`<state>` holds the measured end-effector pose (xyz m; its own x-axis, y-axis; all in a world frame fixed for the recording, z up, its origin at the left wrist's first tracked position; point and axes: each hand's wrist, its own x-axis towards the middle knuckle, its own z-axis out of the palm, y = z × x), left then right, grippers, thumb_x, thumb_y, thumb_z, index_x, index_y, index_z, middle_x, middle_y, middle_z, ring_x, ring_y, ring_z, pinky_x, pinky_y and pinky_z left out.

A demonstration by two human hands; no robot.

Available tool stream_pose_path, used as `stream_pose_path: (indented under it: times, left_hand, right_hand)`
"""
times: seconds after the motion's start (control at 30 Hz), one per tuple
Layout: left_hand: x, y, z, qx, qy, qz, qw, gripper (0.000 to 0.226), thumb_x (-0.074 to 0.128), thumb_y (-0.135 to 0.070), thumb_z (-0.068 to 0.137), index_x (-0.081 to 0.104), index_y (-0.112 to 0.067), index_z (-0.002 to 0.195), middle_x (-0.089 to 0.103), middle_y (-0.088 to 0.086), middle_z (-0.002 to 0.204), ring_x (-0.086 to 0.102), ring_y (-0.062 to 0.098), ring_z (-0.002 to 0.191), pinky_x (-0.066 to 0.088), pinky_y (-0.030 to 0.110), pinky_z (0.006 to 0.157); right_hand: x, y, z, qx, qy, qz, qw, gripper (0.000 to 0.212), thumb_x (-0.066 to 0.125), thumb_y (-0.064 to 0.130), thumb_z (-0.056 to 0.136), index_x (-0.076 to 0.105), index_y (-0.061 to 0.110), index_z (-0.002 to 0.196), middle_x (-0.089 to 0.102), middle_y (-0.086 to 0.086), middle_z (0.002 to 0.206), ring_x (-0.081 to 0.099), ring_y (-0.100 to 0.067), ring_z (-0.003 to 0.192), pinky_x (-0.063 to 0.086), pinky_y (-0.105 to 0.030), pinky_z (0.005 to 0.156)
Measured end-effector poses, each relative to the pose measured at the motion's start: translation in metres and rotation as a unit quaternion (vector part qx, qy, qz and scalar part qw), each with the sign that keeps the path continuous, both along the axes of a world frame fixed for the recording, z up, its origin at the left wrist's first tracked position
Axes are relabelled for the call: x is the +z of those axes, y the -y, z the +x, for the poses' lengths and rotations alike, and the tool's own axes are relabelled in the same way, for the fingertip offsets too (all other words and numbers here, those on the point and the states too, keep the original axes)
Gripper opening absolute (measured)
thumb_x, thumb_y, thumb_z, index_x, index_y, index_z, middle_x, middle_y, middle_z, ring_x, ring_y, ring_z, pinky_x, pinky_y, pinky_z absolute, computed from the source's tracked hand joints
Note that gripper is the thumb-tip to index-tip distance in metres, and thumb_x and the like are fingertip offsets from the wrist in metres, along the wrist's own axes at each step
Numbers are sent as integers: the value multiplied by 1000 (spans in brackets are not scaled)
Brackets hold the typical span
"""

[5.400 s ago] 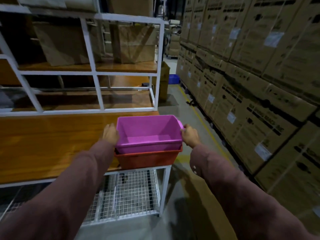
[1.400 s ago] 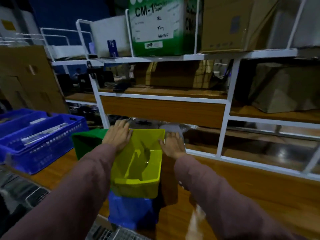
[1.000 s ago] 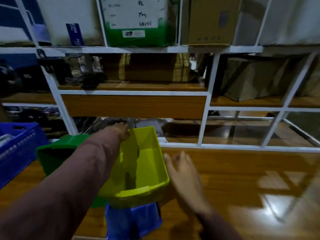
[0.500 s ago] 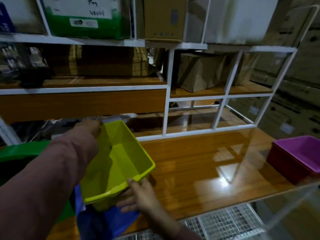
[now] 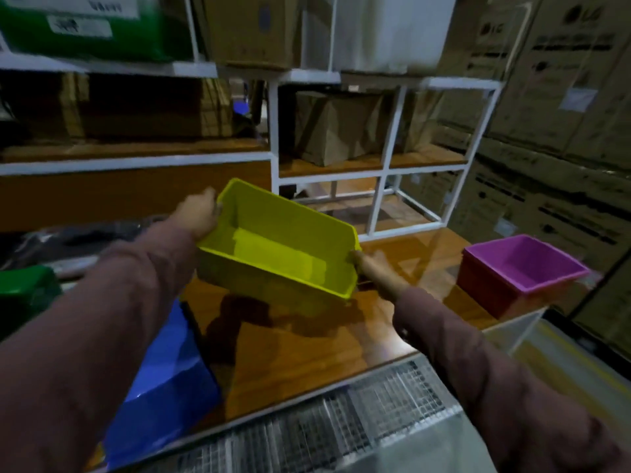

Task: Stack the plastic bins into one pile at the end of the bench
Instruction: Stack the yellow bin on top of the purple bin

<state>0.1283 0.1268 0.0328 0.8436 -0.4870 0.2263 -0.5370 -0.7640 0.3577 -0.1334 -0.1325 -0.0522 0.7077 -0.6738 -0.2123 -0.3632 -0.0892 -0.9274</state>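
Yellow bin (image 5: pixel 273 257) hangs above the bench (image 5: pixel 307 356), its short ends clasped by the left hand (image 5: pixel 199 215) and right hand (image 5: pixel 370 264). The pile, purple bin (image 5: pixel 522 264) nested in a red one (image 5: pixel 485 291), sits at the bench's right end corner, nearer the right hand.

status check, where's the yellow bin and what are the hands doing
Left hand and right hand both gripping yellow bin, held above bench. Purple bin nested in red bin at bench end. Path between looks clear.
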Motion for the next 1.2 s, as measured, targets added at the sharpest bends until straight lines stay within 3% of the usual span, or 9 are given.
stream_pose_path:
  times: [0.13, 0.23, 0.37, 0.5, 0.7, 0.83, 1.0, 1.2]
  left_hand:
    - [-15, 70, -61, -26, -7, -56, 998, 41, 42, -17, 105, 42, -4, 144, 59, 34, 128, 56, 50, 118, 44, 50, 94]
    - [-31, 126, -105, -36, -23, -90, 995, 41, 39, -18, 105, 42, -8, 145, 59, 35, 128, 56, 52, 117, 45, 52, 95]
    - [-34, 211, -171, -54, -32, -140, 988, 46, 35, -25, 106, 34, -18, 152, 62, 28, 128, 57, 50, 113, 47, 51, 92]
    - [-19, 291, -242, -73, -3, -177, 981, 47, 37, -21, 106, 35, -14, 152, 63, 27, 127, 58, 48, 114, 45, 48, 94]
    - [8, 394, -307, -92, -12, -197, 976, 45, 39, -18, 104, 39, -13, 148, 61, 27, 126, 55, 45, 120, 43, 45, 97]
    - [18, 465, -336, -108, 4, -208, 972, 50, 38, -21, 104, 34, -13, 153, 56, 24, 138, 49, 44, 128, 40, 46, 104]
    - [3, 542, -350, -110, 17, -220, 969, 50, 40, -22, 102, 35, -20, 152, 62, 25, 128, 57, 46, 116, 46, 47, 93]
    - [-32, 629, -374, -98, -5, -247, 964, 52, 44, -10, 101, 37, -6, 152, 61, 34, 121, 56, 48, 114, 42, 46, 93]
  right_hand:
    - [18, 85, -32, 7, -30, -151, 988, 27, 60, 30, 101, 53, 15, 122, 71, -21, 101, 73, -36, 75, 58, -39, 50]
    - [36, 141, -74, -9, -37, -256, 966, 32, 58, 21, 99, 59, 10, 129, 72, -25, 115, 72, -43, 102, 60, -48, 77]
    - [54, 226, -140, -80, -37, -317, 944, 33, 59, 19, 101, 67, -3, 123, 68, -32, 125, 63, -46, 118, 45, -42, 89]
    - [69, 313, -201, -137, -53, -322, 935, 39, 59, 30, 100, 67, -2, 119, 68, -32, 122, 63, -47, 117, 51, -45, 91]
    - [98, 412, -267, -172, -44, -372, 911, 38, 62, 28, 102, 70, -4, 121, 69, -31, 122, 63, -47, 118, 49, -44, 93]
    - [103, 477, -303, -185, -53, -404, 894, 38, 59, 27, 104, 68, -6, 120, 69, -31, 120, 62, -45, 118, 45, -44, 94]
    - [99, 557, -320, -182, -59, -414, 890, 39, 57, 30, 105, 69, -4, 122, 70, -27, 122, 63, -42, 117, 47, -41, 93]
    - [75, 638, -338, -181, -86, -396, 896, 38, 58, 32, 106, 69, -1, 122, 69, -24, 121, 64, -39, 115, 49, -40, 91]
